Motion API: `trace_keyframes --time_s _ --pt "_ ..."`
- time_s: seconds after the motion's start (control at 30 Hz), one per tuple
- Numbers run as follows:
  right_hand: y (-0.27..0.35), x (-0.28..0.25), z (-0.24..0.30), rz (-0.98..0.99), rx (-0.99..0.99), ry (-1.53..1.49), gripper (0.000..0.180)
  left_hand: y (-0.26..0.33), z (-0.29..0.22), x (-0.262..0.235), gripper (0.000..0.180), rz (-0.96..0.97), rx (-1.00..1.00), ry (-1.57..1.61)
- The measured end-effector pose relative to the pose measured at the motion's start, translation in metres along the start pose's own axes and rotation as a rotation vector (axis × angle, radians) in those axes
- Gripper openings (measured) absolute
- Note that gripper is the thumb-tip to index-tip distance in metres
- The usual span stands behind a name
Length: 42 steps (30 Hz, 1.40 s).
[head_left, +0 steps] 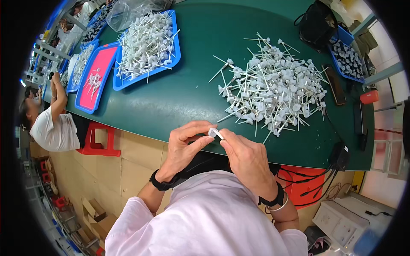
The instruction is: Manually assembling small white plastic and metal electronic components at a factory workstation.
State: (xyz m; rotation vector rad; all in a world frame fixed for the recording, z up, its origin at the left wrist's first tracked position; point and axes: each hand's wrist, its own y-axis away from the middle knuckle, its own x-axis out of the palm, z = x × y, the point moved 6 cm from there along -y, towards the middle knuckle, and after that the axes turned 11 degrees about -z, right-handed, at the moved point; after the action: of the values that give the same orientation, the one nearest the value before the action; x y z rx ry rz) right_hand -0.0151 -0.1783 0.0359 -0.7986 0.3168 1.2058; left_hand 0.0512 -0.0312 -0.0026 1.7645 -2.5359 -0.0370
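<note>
Both hands, left hand (pixel 184 145) and right hand (pixel 245 158), pinch one small white plastic cap-and-stem piece (pixel 215 133) between fingertips, just before the green oval table (pixel 192 94) heaped with white stemmed plastic parts (pixel 273 91).

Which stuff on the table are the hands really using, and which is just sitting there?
Using:
left hand and right hand pinching a small white piece
loose pile of white stick parts
blue tray of the same parts

Just sitting:
black bag
dark phone
pink tray
</note>
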Motion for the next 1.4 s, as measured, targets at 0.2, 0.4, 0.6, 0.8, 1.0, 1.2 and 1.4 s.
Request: trace_keyframes --time_s 0.2,0.4,0.6,0.8,1.0,1.2,1.4 --pt "0.0 0.001 0.0 0.0 -0.012 0.002 0.02 0.0 -0.001 0.0 0.025 0.001 0.007 -0.003" --pt "0.001 0.0 0.0 0.016 -0.02 0.016 0.021 0.0 0.001 -0.001 0.026 0.012 -0.008 0.0" --pt "0.001 0.0 -0.001 0.009 -0.025 0.001 0.023 0.001 0.001 -0.001 0.026 0.016 -0.013 0.023" --pt "0.001 0.0 -0.001 0.017 -0.021 0.002 0.023 0.001 0.002 0.0 0.026 0.015 -0.015 0.033" --pt "-0.002 -0.003 -0.003 0.01 0.003 -0.106 0.02 0.001 0.003 -0.001 0.025 0.02 -0.015 0.024" --pt "-0.003 0.002 -0.02 0.171 0.253 -0.315 0.015 0.002 0.001 0.001 0.025 0.036 0.006 0.01" --pt "-0.001 0.015 -0.033 0.364 0.449 -0.593 0.021 0.003 -0.002 0.001 0.026 0.051 0.029 -0.002"
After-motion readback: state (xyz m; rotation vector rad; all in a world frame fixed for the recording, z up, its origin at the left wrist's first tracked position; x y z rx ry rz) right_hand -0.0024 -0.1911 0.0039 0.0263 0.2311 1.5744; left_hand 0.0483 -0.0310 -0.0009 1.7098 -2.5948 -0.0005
